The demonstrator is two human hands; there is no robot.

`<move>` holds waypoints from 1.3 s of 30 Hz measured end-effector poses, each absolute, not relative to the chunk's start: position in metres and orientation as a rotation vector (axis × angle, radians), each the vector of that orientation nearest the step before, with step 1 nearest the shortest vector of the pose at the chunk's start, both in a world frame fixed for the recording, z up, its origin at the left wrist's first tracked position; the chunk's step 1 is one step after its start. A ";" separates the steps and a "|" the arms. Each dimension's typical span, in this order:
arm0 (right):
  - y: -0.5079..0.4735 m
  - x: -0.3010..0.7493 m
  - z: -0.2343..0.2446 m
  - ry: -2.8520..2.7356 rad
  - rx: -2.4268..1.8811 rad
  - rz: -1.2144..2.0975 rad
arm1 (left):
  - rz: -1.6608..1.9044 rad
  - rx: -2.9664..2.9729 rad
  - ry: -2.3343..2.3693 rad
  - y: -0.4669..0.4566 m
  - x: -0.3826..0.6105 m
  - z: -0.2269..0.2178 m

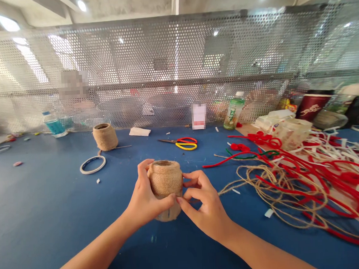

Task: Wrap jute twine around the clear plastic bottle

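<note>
Both hands are on a twine-wrapped jar (165,179), low in the middle of the frame above the blue table (35,216) (whether its base touches the top, I can't tell). The left hand (145,195) has a closed grip round the jar's left side, with its thumb across the front. The right hand (206,204) grips the other side, its fingers (194,179) pinched near the lower edge of the wrapping, just above a bare band of glass (169,213).

The step in hand looks like work on that lower edge, and the bare band seems to call for snug, even turns. A strand from the heap of loose twine (280,193) runs toward the right hand, though I can't tell if it joins the jar.

Tangled red pipe cleaners (294,172) lie over that heap. Upper left of the hands stand a second wrapped jar (105,137) and a white tape roll (93,165), while scissors with red and yellow handles (183,143) lie straight ahead.
</note>
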State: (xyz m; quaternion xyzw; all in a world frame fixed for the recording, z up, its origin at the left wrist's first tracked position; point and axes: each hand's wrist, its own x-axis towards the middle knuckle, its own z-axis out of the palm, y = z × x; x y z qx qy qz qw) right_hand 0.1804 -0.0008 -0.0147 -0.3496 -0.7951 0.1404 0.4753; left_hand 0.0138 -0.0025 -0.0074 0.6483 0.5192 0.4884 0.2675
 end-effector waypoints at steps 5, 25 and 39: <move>-0.002 0.180 -0.016 -1.938 -0.845 0.340 | 1.341 1.717 1.401 -0.004 0.016 -0.005; -0.003 0.181 -0.014 -1.932 -0.853 0.358 | 1.346 1.716 1.390 -0.005 0.020 -0.003; -0.003 0.181 -0.015 -1.928 -0.857 0.365 | 1.393 1.727 1.388 -0.004 0.020 -0.006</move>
